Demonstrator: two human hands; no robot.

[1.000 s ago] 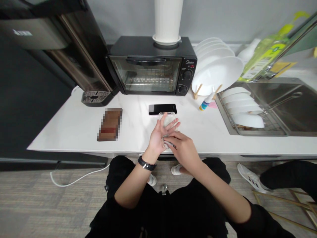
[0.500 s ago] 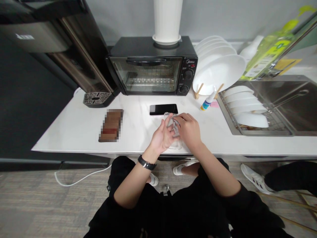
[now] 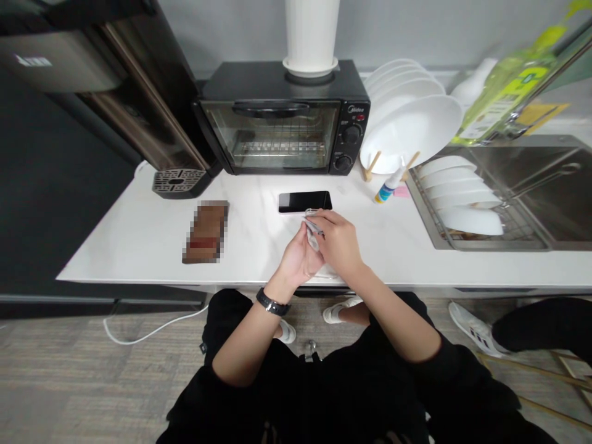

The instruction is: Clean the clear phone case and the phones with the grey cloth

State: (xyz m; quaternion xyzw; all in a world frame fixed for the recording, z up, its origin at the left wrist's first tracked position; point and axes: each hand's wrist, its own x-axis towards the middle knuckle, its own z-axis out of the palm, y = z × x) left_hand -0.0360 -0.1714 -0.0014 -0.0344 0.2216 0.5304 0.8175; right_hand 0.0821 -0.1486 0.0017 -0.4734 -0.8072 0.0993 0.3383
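My left hand (image 3: pixel 300 258), with a black watch on the wrist, supports a clear phone case (image 3: pixel 329 272) from below at the counter's front edge. Its palm faces up and its fingers are mostly hidden behind my other hand. Over the case, my right hand (image 3: pixel 341 239) is closed on a small whitish-grey cloth or tissue (image 3: pixel 313 228) and presses it against the inside. Just beyond both hands lies a black-screened phone (image 3: pixel 305 201), face up on the counter.
A brown pixelated flat object (image 3: pixel 206 233) lies left on the white counter (image 3: pixel 256 240). Behind stand a toaster oven (image 3: pixel 282 132), a drinks machine (image 3: pixel 180 179), racked plates (image 3: pixel 411 132) and a small bottle (image 3: pixel 387 187). The sink (image 3: pixel 546 191) is right; another person's shoe (image 3: pixel 474 327) shows below.
My right hand has shifted left and slightly down over the case with the cloth, covering more of my left fingers. The view has tilted slightly.
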